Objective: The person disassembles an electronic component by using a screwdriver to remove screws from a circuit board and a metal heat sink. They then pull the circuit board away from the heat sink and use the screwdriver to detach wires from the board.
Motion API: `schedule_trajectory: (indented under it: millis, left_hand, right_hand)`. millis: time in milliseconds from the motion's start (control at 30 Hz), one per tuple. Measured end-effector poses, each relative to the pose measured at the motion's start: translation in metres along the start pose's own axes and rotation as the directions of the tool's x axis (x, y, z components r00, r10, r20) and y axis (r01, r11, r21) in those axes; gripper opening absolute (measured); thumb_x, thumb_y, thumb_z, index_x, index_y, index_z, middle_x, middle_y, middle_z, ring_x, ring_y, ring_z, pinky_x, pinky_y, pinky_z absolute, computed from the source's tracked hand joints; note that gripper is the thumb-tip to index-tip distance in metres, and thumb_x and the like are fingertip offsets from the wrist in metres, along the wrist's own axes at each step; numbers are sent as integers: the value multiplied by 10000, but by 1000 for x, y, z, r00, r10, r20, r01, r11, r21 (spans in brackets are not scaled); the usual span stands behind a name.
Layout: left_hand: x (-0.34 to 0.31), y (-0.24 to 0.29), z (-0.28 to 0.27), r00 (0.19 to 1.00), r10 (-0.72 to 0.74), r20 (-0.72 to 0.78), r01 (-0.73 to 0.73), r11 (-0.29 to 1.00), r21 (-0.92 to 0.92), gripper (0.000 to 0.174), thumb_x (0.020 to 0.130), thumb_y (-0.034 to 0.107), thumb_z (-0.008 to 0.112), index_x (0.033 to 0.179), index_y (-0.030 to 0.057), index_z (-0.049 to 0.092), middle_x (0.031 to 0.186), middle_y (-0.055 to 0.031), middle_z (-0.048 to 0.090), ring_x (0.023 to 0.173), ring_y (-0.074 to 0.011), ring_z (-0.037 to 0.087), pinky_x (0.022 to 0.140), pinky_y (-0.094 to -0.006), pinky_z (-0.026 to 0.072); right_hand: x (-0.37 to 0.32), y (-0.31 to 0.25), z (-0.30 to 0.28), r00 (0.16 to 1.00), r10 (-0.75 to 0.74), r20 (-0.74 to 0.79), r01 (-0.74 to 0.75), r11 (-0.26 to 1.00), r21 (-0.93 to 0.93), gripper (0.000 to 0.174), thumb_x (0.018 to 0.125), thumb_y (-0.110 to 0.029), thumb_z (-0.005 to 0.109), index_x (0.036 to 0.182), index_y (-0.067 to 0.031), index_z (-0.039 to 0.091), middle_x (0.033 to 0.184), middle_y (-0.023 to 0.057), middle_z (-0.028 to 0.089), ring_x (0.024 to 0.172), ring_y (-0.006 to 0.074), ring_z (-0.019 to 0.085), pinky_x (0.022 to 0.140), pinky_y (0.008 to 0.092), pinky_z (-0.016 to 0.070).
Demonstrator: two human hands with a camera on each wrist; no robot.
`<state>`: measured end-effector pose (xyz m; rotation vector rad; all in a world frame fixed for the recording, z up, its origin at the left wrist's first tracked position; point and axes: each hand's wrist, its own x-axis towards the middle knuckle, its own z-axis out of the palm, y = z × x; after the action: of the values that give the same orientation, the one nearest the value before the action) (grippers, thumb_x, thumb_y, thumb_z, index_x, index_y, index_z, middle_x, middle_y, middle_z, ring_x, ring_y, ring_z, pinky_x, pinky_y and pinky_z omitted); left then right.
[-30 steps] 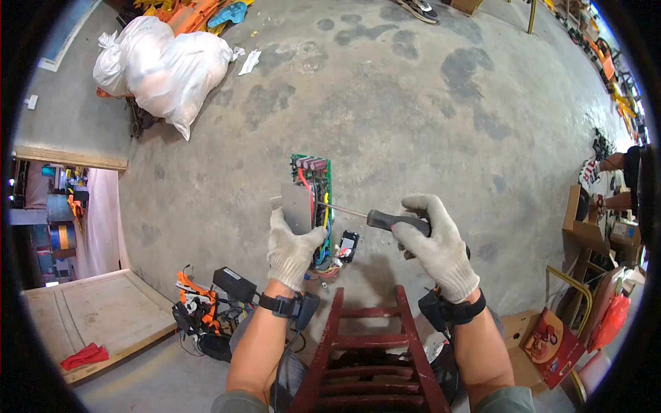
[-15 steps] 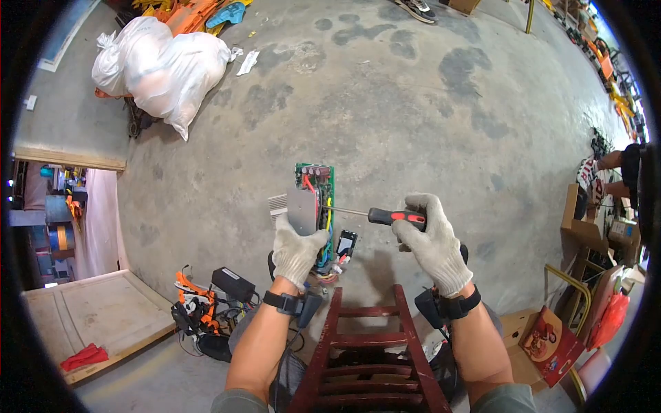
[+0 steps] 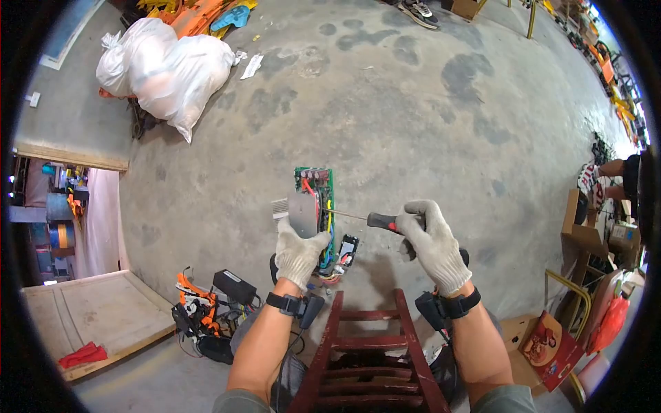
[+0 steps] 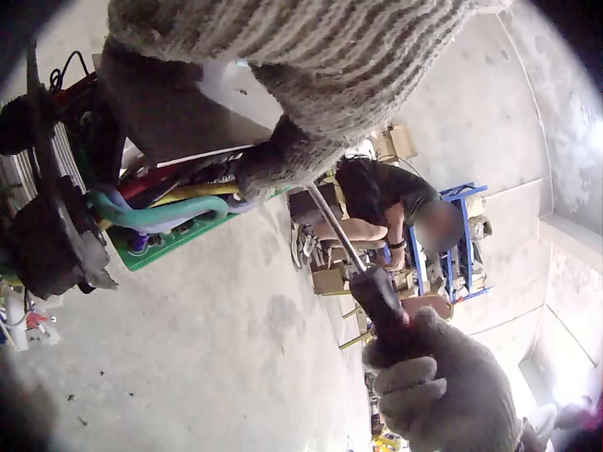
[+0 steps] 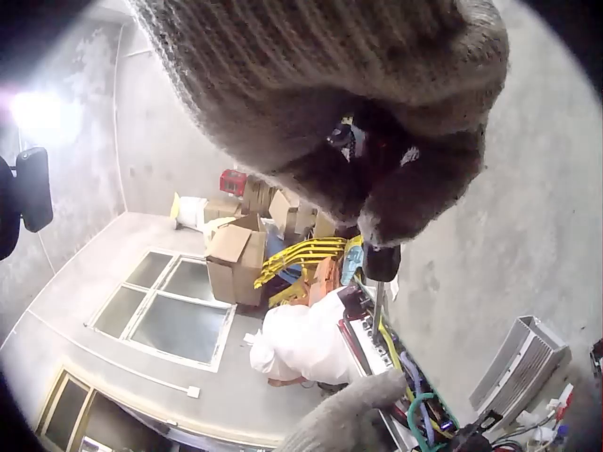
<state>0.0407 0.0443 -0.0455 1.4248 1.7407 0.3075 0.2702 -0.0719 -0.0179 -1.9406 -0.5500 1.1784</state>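
My gloved left hand (image 3: 297,256) grips a green circuit board (image 3: 332,189) with a flat grey metal plate (image 3: 301,215) on it, holding it above the floor. Red, yellow and blue wires (image 3: 330,219) run along the board's side. In my gloved right hand (image 3: 437,244) is a screwdriver (image 3: 381,220) with a black and red handle. Its thin shaft points left, and the tip goes in at the wired side beside the plate, where the tip itself is hidden. The right wrist view shows the shaft reaching the board near the left glove (image 5: 344,414).
On the floor lie a finned metal piece (image 5: 518,372) and a small black box (image 3: 349,249). A dark red wooden stool or ladder (image 3: 365,341) stands between my arms. Left are a black box with orange parts (image 3: 234,286); another person (image 4: 400,221) bends near shelves.
The board has come slightly nearer to my body. The right fingers have shifted round the screwdriver handle, and its red parts showed more half a second ago.
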Motion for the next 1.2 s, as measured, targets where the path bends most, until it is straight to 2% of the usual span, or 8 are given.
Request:
schedule_trajectory:
  millis: [100,300,533,600,633,833,1033,1200]
  left_hand:
    - [-2,2,2,1000,29,-2,-29,998,51,825,742,323,895,1395,-70,579,1241,-250,744,1128,-368,745,1022,-430,559]
    - [-1,3,1,1000,23,-6,-23,1000,5,821,738,325,897,1379,-74,575,1238,-257,744,1110,-372,750,1002,-438,568]
    - [-1,4,1,999,34,-22,-32,997,68,800,741,307,885,1371,-79,579,1233,-260,744,1109,-372,750,1000,-442,567]
    - [-1,6,2,999,32,9,-32,999,12,797,748,298,878,1380,-79,571,1232,-257,743,1115,-368,747,1007,-434,561]
    - [-3,10,1,999,35,10,-35,999,12,797,748,298,878,1380,-79,571,1232,-257,743,1115,-368,747,1007,-434,561]
    - [-11,27,-1,997,68,28,-66,996,-66,775,769,286,869,1382,-81,568,1233,-253,741,1130,-355,739,1015,-420,554]
    - [-22,26,-11,995,95,-43,-100,988,-117,773,773,272,879,1373,-100,564,1219,-252,741,1104,-344,739,1000,-412,558]
    - [-32,19,-16,987,122,-101,-138,976,-171,677,773,207,877,1302,-110,598,1141,-231,759,1020,-315,747,948,-405,575]
  right_hand:
    - [-1,-10,-5,988,141,54,-145,987,69,640,959,-384,741,1428,11,560,1017,142,752,897,202,735,884,372,572]
    - [-7,-9,-6,997,-49,57,50,999,-19,640,978,-397,729,1437,10,548,1022,143,747,900,209,736,880,374,576]
    - [-12,-19,-2,998,61,7,-60,995,-78,628,980,-368,734,1425,28,536,1043,144,744,915,235,742,873,393,581]
    - [-13,-10,-2,981,-194,-4,193,977,-88,604,1005,-364,713,1427,30,533,1030,147,743,881,226,741,831,390,584]
    - [-14,-12,-5,981,-196,-7,194,977,-88,604,1005,-364,713,1427,30,533,1030,147,743,881,226,741,831,390,584]
    - [-18,-35,-15,999,50,-4,-49,998,43,571,1001,-276,724,1435,31,515,1113,176,732,807,185,734,784,351,601]
    - [-34,-29,-4,968,-242,-65,250,948,199,539,1026,-282,717,1412,41,526,1080,149,720,773,156,707,666,323,585]
    - [-36,-48,-6,998,2,-66,7,990,144,526,1014,-218,709,1427,39,509,1105,153,701,808,148,703,697,329,588]
